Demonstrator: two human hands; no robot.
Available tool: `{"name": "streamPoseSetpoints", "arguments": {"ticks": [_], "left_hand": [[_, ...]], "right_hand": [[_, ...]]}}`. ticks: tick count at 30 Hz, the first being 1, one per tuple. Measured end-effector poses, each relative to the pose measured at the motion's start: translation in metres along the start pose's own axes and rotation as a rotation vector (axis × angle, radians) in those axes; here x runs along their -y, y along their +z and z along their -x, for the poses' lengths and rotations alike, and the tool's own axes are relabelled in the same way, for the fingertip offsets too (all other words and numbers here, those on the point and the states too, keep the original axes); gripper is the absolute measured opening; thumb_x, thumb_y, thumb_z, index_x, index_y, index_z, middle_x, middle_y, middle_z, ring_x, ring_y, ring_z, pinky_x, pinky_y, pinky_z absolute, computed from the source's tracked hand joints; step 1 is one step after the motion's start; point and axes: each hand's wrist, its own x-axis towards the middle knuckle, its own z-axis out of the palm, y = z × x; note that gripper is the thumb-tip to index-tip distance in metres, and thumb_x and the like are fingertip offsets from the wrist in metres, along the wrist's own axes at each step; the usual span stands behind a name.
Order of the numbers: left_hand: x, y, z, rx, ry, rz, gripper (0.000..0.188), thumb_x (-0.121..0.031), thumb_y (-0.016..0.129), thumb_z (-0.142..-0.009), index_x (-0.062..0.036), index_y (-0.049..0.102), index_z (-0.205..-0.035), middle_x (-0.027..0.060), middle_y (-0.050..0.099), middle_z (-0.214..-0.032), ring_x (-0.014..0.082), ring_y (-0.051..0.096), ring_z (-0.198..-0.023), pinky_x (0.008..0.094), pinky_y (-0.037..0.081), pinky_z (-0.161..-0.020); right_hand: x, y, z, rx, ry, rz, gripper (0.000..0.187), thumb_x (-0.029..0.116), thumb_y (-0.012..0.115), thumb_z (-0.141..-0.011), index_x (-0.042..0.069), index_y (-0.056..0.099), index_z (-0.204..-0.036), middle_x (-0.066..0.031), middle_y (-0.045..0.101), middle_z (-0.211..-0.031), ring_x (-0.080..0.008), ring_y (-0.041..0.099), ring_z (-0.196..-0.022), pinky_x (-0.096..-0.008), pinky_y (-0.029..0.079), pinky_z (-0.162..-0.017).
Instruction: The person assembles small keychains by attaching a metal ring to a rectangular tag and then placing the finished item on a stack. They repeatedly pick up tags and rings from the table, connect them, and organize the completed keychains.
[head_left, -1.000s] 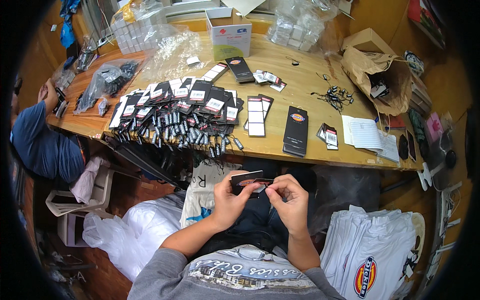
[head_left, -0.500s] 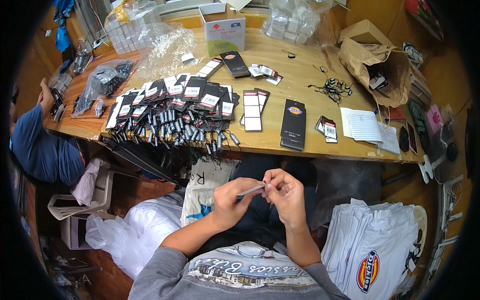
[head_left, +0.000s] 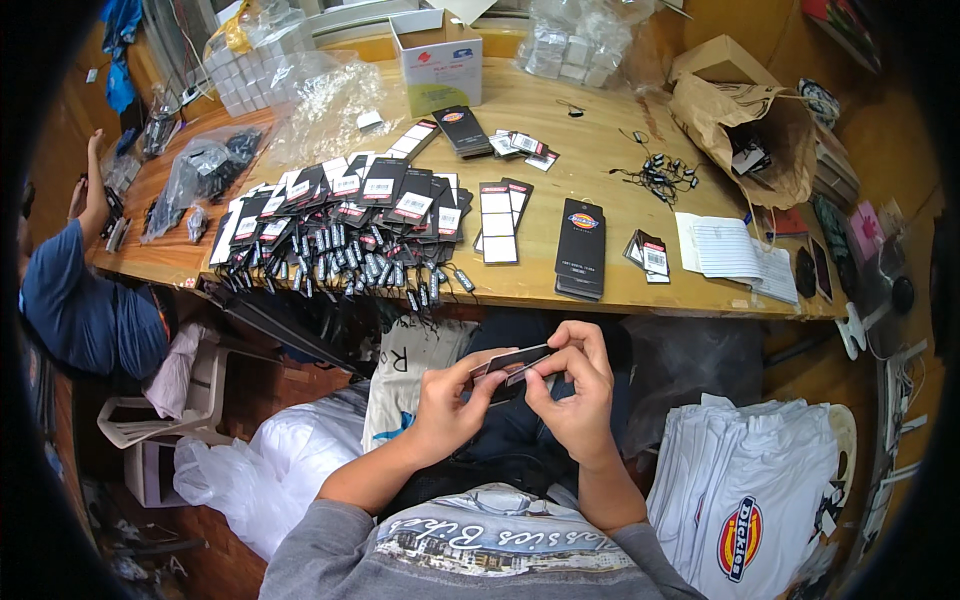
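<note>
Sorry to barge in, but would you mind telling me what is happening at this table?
A seated person holds a small dark tag over their lap, the left hand and the right hand both pinching it. On the wooden table ahead lies a big spread of tags with strings, plus a dark stack. Folded white shirts sit at the right. Another person in blue works at the table's left end.

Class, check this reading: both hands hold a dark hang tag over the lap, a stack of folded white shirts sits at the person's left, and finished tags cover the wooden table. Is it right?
One detail is wrong. The head view shows the stack of folded white shirts at the person's right, not the left. The rest stands: the left hand and right hand hold a dark hang tag over the lap, and finished tags cover the wooden table.
</note>
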Motion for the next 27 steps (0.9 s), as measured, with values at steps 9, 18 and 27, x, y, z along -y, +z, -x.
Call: {"name": "streamPoseSetpoints", "arguments": {"ticks": [9,18,27], "left_hand": [[-0.012,-0.004,-0.003,0.013,0.240,-0.294,0.028,0.006,0.056,-0.068,-0.0006,0.055,-0.095,0.0151,0.059,-0.075,0.0225,0.060,-0.060,0.0261,0.046,-0.050],[-0.006,-0.003,-0.001,0.040,0.300,-0.344,0.033,0.008,0.056,-0.066,-0.0009,0.053,-0.097,0.0155,0.059,-0.078,0.0261,0.059,-0.063,0.0295,0.047,-0.051],[-0.007,-0.010,-0.015,0.043,0.236,-0.188,0.032,0.011,0.051,-0.068,0.0024,0.052,-0.099,0.0077,0.051,-0.074,0.0204,0.053,-0.066,0.0229,0.043,-0.061]], "right_hand": [[0.002,-0.002,-0.002,0.043,0.058,-0.113,0.012,-0.004,0.061,-0.060,0.000,0.050,-0.064,-0.0069,0.046,-0.090,-0.0101,0.046,-0.069,-0.0195,0.037,-0.053],[-0.010,0.006,0.003,0.059,0.070,-0.274,0.010,-0.004,0.055,-0.066,0.001,0.047,-0.069,-0.0065,0.051,-0.087,-0.0060,0.042,-0.063,-0.0172,0.034,-0.054],[-0.010,0.000,-0.002,0.057,-0.045,-0.074,0.014,-0.004,0.058,-0.062,0.001,0.046,-0.068,-0.0070,0.051,-0.078,-0.0159,0.047,-0.065,-0.0242,0.038,-0.056]]}}
